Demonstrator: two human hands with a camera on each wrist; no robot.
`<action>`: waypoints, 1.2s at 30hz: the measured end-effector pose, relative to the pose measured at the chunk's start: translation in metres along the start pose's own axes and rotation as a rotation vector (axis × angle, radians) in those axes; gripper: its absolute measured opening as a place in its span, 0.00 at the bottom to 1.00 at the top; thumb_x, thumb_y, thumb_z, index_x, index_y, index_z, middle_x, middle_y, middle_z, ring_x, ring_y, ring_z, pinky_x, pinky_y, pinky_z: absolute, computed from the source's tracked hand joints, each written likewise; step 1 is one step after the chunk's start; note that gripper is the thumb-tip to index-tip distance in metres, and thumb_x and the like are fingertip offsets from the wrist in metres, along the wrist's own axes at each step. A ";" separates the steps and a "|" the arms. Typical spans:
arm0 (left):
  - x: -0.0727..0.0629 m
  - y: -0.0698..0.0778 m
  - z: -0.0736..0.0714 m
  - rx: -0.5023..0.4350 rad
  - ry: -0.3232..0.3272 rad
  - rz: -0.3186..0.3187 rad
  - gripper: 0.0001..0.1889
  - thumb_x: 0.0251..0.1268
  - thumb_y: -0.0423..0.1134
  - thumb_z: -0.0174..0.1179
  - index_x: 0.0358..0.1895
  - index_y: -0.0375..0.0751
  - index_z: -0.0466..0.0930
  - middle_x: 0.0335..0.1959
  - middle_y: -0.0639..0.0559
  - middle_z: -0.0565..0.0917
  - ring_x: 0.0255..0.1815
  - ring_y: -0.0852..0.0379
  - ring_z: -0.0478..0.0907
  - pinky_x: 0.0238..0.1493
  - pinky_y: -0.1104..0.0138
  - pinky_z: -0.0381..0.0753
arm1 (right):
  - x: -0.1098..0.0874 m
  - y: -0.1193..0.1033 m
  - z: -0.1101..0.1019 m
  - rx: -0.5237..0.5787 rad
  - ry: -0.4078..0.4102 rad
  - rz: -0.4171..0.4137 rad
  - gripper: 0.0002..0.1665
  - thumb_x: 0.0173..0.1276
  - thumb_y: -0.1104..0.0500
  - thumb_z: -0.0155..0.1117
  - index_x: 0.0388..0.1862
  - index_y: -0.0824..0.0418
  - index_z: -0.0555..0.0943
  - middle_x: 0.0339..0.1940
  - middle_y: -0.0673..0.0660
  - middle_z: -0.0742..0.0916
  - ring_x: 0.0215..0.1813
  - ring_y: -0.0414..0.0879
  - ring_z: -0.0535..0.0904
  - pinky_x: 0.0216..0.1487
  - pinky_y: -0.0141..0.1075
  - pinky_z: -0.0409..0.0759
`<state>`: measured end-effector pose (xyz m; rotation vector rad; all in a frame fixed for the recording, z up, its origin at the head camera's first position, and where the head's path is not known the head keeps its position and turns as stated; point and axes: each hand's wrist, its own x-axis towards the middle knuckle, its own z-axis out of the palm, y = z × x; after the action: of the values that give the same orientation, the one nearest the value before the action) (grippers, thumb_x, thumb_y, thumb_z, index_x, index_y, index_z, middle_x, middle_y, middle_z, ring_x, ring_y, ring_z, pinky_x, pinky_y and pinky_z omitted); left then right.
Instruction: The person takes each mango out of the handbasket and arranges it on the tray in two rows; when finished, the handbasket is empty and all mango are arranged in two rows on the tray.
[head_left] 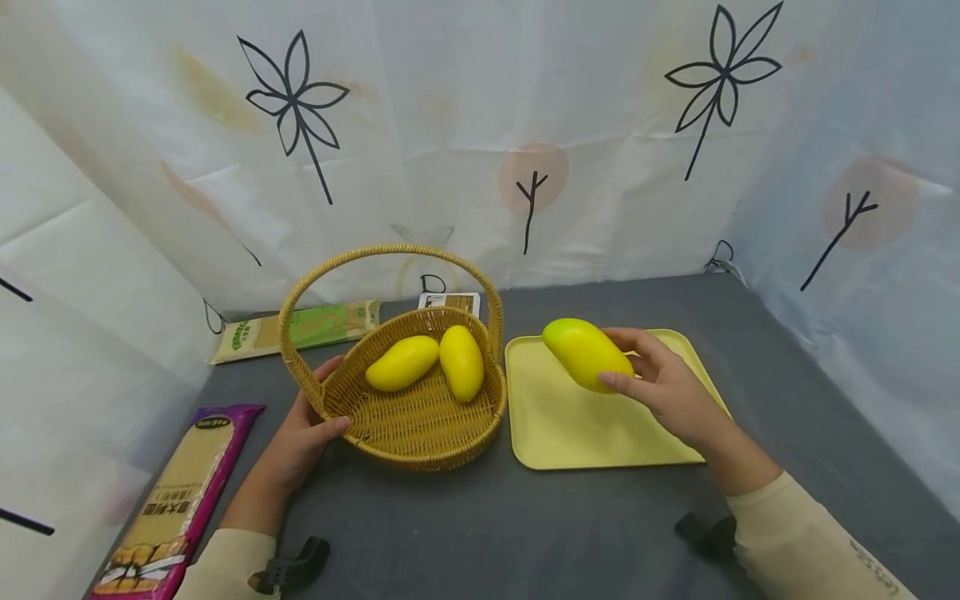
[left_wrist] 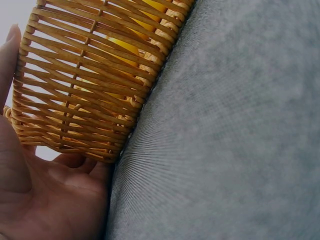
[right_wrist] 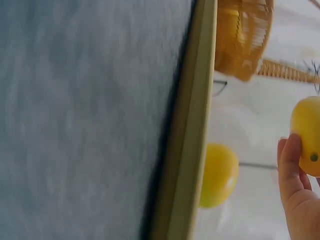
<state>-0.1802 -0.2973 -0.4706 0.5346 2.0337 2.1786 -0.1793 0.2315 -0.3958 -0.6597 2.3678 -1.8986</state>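
- Mango (head_left: 581, 350) aloft on the right, smooth yellow and greening at its far-left end, pinched between the thumb and fingers of the right hand (head_left: 667, 396)!
- Directly below it lies the yellow tray (head_left: 551, 437), flat on the right of the table (head_left: 450, 542), and there's air between tray and fruit.
- Over to the left hand (head_left: 296, 442), grasping the left side of the wicker basket (head_left: 416, 458), thumb over the rim beside the foot of the tall arched handle (head_left: 397, 249).
- Inside the basket, two fruits: the left mango (head_left: 402, 364) tilted, the right mango (head_left: 462, 364) closer to upright, both towards the far side, woven floor showing nearer us.
- Basket and tray sit side by side, basket on the left.
- Look at the right wrist view: a blurred yellow-green fruit (right_wrist: 218, 175) shows beyond the tray's rim; can't tell exactly what it rests on.
- Out left, a purple-edged pasta packet (head_left: 187, 462) nearer, a green-and-tan packet (head_left: 322, 325) farther back.
- Backing it all, a pale curtain (head_left: 615, 208) with line-drawn flowers.
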 end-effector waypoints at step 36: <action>0.000 0.003 0.003 0.003 0.012 -0.011 0.44 0.82 0.31 0.62 0.91 0.53 0.47 0.86 0.40 0.55 0.79 0.49 0.64 0.72 0.66 0.67 | 0.001 0.063 -0.071 -0.102 0.232 0.451 0.52 0.85 0.37 0.61 0.89 0.69 0.56 0.83 0.72 0.66 0.63 0.55 0.74 0.50 0.33 0.82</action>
<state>-0.1789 -0.2950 -0.4679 0.5102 2.0413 2.1779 -0.2192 0.3069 -0.4372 0.1036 2.4798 -1.7391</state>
